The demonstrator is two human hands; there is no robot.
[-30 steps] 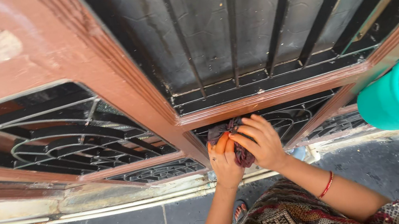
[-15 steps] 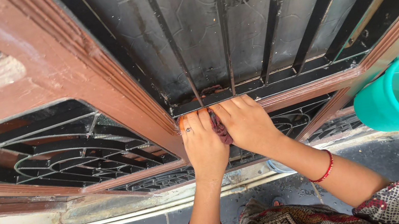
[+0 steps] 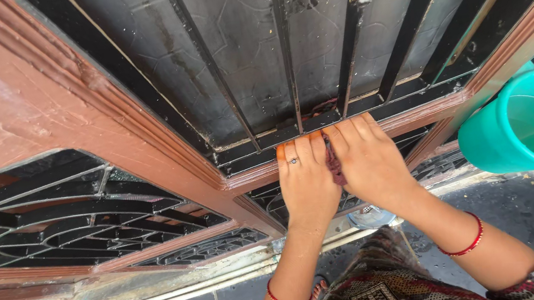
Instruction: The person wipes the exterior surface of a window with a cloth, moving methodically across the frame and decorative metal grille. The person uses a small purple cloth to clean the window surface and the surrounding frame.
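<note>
A dark rag (image 3: pixel 333 162) is pinched between the left hand (image 3: pixel 307 180) and right hand (image 3: pixel 370 162), both pressed flat on the door rail (image 3: pixel 413 112); a teal bucket (image 3: pixel 530 125) is sat right of them.

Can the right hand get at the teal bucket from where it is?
Probably yes: the right hand lies on the door rail, the bucket is just to its right, nothing between.
</note>
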